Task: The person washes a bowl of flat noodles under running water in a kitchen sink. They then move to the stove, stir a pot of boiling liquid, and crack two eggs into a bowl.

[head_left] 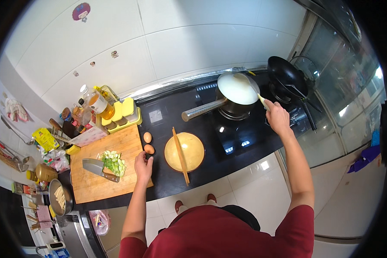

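Note:
My right hand (277, 115) grips the pale handle (262, 99) of a utensil at the right rim of a saucepan (233, 107) on the stove. The utensil's far end is lost in the whitish, cloudy top of the pan (237, 88). My left hand (143, 166) holds nothing, its fingers apart, by the right edge of a wooden cutting board (88, 189). Just beyond its fingertips lie two brown eggs (148, 149). Chopped green and white vegetables (113, 163) and a cleaver (99, 169) are on the board. Wooden chopsticks (179, 155) lie across a yellowish bowl (194, 150).
Behind the board stand an oil bottle (99, 104) and yellow-lidded seasoning boxes (125, 112). A black wok (287, 76) occupies the right burner. The saucepan's long metal handle (204, 110) juts left over the counter. A metal bowl (59, 200) with pale strips sits at far left.

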Action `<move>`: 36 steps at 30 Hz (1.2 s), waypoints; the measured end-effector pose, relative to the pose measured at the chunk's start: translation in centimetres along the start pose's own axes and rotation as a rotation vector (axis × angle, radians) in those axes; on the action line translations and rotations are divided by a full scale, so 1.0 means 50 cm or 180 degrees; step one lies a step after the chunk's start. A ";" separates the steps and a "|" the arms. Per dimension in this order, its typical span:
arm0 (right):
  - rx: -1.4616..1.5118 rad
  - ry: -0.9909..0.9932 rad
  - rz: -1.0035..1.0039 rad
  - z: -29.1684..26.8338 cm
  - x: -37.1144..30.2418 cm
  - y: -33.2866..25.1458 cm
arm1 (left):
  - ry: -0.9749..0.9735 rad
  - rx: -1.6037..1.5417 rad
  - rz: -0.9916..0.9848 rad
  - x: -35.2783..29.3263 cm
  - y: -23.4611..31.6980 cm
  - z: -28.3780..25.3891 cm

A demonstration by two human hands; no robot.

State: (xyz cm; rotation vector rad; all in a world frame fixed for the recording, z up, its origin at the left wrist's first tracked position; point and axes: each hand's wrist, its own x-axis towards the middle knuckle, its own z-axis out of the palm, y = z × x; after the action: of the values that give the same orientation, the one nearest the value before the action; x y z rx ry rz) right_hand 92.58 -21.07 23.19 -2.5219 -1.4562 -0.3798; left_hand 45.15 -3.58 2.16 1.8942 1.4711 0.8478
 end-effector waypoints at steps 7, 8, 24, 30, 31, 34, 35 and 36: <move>-0.0406 0.0072 -0.0418 0.037 0.002 -0.025 | -0.0042 0.0731 0.0263 0.084 -0.003 0.021; -0.0399 0.0052 -0.0436 0.034 -0.002 -0.028 | -0.0095 0.0782 0.0223 0.090 -0.004 0.028; -0.0682 -0.0431 -0.0750 -0.114 -0.068 -0.070 | -0.0536 0.1391 -0.0017 0.129 -0.055 0.080; -0.0718 -0.0463 -0.0830 -0.131 -0.078 -0.081 | -0.0388 0.1257 0.0164 0.116 -0.048 0.082; -0.0722 -0.0405 -0.0820 -0.121 -0.081 -0.084 | -0.0362 0.1219 0.0183 0.113 -0.049 0.083; -0.0707 -0.0231 -0.0848 -0.083 -0.083 -0.080 | -0.0388 0.1051 0.0271 0.111 -0.058 0.090; -0.0676 -0.0151 -0.0863 -0.065 -0.081 -0.078 | -0.0409 0.0997 0.0302 0.110 -0.064 0.090; -0.0644 -0.0071 -0.0879 -0.054 -0.080 -0.079 | -0.0382 0.0883 0.0283 0.107 -0.068 0.088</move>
State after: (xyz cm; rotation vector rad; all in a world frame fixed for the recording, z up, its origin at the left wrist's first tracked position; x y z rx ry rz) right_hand 86.91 -23.18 24.65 -2.4815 -1.8683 -0.5718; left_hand 47.56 2.07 -2.53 2.1866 1.5022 0.5800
